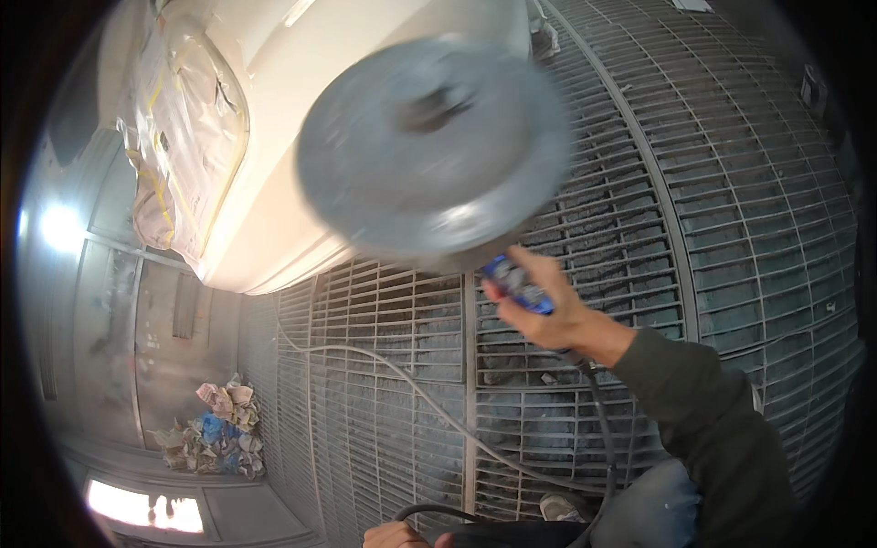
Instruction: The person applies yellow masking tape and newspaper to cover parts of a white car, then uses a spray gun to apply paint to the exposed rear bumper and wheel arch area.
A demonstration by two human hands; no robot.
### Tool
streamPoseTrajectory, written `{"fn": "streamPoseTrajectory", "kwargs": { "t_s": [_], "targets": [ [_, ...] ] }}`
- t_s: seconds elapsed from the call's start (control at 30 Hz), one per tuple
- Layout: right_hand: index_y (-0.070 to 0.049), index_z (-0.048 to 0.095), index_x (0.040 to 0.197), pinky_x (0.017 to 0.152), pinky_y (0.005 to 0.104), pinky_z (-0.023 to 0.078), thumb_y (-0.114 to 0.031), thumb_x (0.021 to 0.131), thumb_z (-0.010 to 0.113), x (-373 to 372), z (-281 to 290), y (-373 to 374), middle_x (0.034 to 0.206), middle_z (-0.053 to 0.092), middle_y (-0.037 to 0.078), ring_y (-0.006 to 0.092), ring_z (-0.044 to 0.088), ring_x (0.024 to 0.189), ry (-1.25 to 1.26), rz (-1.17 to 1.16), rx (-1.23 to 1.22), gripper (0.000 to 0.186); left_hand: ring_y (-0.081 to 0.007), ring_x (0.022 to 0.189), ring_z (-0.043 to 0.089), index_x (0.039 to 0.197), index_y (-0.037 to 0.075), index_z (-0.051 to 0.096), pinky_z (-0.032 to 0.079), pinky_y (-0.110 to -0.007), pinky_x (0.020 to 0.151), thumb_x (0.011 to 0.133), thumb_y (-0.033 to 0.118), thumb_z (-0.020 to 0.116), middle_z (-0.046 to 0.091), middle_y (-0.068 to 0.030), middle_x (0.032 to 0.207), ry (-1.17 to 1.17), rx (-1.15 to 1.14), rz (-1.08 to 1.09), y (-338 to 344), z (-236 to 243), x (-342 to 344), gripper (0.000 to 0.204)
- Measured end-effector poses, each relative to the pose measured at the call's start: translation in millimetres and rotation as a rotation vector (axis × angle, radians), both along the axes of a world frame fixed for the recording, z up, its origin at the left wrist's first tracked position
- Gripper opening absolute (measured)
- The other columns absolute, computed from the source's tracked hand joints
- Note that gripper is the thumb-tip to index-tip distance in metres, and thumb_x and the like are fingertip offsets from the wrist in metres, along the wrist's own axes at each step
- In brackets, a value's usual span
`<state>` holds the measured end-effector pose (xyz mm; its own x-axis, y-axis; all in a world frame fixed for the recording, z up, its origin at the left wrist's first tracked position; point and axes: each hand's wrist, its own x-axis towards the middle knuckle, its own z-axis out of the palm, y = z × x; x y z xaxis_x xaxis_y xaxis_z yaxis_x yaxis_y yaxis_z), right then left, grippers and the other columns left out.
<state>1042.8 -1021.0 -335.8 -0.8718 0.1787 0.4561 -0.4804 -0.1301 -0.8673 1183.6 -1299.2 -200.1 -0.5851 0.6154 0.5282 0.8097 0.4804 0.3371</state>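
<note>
My right hand (566, 315) is closed around the blue-and-silver handle of a spray gun (519, 285). On top of the gun is a large round grey cup (356, 173), blurred, with a raised knob in its lid; it hides the gun's nozzle. Beyond the cup stands a cream-white car body panel (274, 137). Whether the cup touches the panel I cannot tell. A dark hose (603, 438) runs down from the handle. At the lower edge my left hand (397, 536), partly cut off, has its fingers curled round a black hose (438, 510).
Clear masking film (187, 137) with yellow tape covers an opening in the panel. Underfoot is metal floor grating (393, 310), with a grey hose (411, 384) lying across it. Crumpled paper and plastic (219, 434) are heaped by the left wall. A bright lamp (62, 228) shines there.
</note>
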Motion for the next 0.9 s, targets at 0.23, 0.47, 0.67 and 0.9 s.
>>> {"fn": "streamPoseTrajectory", "kwargs": {
  "t_s": [0.23,0.47,0.67,0.9],
  "targets": [
    [-0.009,0.042,0.154,0.067,0.0271,0.05,-0.004,0.084,0.061,-12.9,-43.6,-33.2,0.083,0.064,0.002,0.0099,0.061,0.072,-0.035,0.215,-0.072,0.073,-0.0212,0.041,0.044,0.056,0.008,0.047,0.033,-0.034,0.041,0.078,0.004,0.078,0.043,-0.0056,0.049,0.042,-0.152,0.126,-4.0,0.2,16.2,0.038],
    [-0.004,0.058,0.119,0.063,0.0255,0.047,-0.009,0.083,0.061,17.4,-68.4,26.1,0.083,0.062,0.0,0.008,0.056,0.069,-0.11,-0.067,-0.3,0.037,-0.0217,0.041,0.044,0.059,0.007,0.049,0.033,-0.034,0.041,0.077,0.003,0.076,0.044,-0.0062,0.05,0.08,-0.19,0.098,16.9,-1.7,16.0,0.033],
    [-0.003,0.068,0.095,0.049,0.0239,0.048,-0.008,0.083,0.059,3.9,-77.0,92.0,0.082,0.064,0.0,0.0084,0.061,0.069,-0.238,-0.232,-0.445,0.016,-0.0208,0.039,0.043,0.059,0.006,0.048,0.032,-0.033,0.039,0.078,0.003,0.076,0.043,-0.0064,0.049,0.08,-0.22,0.068,44.2,2.6,11.6,0.034],
    [0.001,0.062,0.125,0.073,0.0322,0.063,-0.009,0.093,0.054,-21.5,-98.7,109.0,0.114,0.069,0.01,0.0195,0.067,0.106,-0.134,-0.361,-0.788,0.035,-0.0207,0.037,0.04,0.057,0.006,0.047,0.03,-0.033,0.039,0.08,0.003,0.075,0.04,-0.0054,0.047,0.155,-0.245,0.042,80.9,-2.8,2.1,0.037]
  ]
}}
